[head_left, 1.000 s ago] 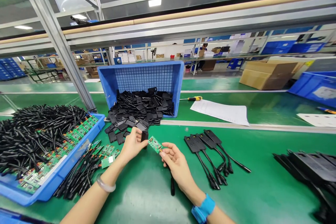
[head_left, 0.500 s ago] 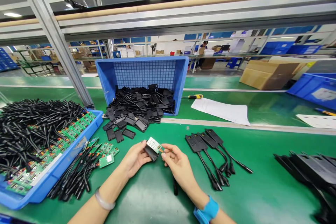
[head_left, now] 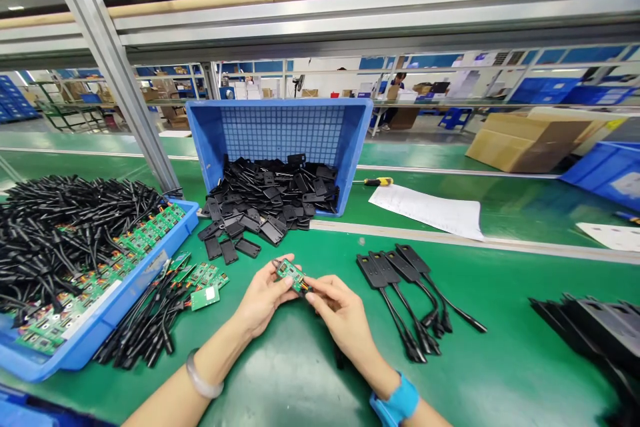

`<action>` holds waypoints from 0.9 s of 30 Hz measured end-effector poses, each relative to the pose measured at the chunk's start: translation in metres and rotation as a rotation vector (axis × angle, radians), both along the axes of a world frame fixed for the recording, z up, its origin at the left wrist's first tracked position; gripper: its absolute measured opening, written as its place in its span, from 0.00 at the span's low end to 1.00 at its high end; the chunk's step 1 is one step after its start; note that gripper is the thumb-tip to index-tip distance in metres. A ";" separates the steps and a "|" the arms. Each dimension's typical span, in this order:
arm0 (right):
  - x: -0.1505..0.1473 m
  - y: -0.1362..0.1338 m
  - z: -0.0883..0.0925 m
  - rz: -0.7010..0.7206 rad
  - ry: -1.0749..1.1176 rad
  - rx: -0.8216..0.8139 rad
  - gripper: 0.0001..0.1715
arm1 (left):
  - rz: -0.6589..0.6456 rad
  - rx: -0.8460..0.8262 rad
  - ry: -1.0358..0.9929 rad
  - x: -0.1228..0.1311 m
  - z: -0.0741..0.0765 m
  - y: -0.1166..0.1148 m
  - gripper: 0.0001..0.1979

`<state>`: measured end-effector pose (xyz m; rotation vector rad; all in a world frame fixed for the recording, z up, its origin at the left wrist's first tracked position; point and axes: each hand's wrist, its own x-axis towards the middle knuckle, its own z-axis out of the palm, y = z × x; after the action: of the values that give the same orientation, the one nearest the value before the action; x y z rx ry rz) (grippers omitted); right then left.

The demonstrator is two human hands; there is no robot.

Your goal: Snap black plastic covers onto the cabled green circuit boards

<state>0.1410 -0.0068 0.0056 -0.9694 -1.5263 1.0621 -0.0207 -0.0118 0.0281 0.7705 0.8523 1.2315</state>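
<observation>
Between my two hands is a green circuit board (head_left: 291, 273) with coloured wires at its near end, lying in or against a small black housing that is mostly hidden. My left hand (head_left: 263, 297) grips the housing and board from the left, its thumb on the board's edge. At the wired end, my right hand (head_left: 336, 307) pinches the wires or cable with thumb and index finger. The black cable (head_left: 339, 355) hangs below, partly covered by my right hand. Several housings with cables (head_left: 395, 267) lie in a row to the right.
A tilted blue bin (head_left: 364, 140) spills black housings (head_left: 273, 193) onto the green bench. On the left, a blue tray (head_left: 145, 287) holds cabled boards, with more cabled boards (head_left: 150, 320) beside it. A screwdriver (head_left: 379, 181) and paper (head_left: 427, 211) lie behind; black parts (head_left: 595, 333) sit far right.
The circuit board has tilted down into line with the black housing, its green side now showing. My left thumb has moved onto the board. The view has shifted slightly.
</observation>
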 end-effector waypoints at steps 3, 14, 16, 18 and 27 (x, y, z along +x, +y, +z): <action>-0.001 -0.001 -0.002 -0.019 -0.092 0.062 0.15 | 0.013 0.027 -0.019 0.005 -0.003 -0.001 0.26; -0.006 -0.001 -0.012 0.075 0.049 -0.271 0.25 | 0.198 0.060 0.104 0.015 -0.012 -0.002 0.23; -0.006 0.001 -0.013 0.187 0.031 -0.435 0.27 | 0.197 0.070 0.119 0.014 -0.011 -0.002 0.22; -0.005 0.001 -0.011 0.292 -0.058 -0.517 0.27 | 0.198 0.088 0.142 0.013 -0.011 -0.002 0.22; -0.001 0.003 -0.004 0.209 -0.204 -0.177 0.23 | 0.167 0.104 0.182 0.012 -0.013 -0.001 0.25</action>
<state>0.1398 -0.0042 0.0021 -1.0842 -1.7521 1.2952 -0.0083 -0.0132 0.0146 0.9206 1.0230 1.3765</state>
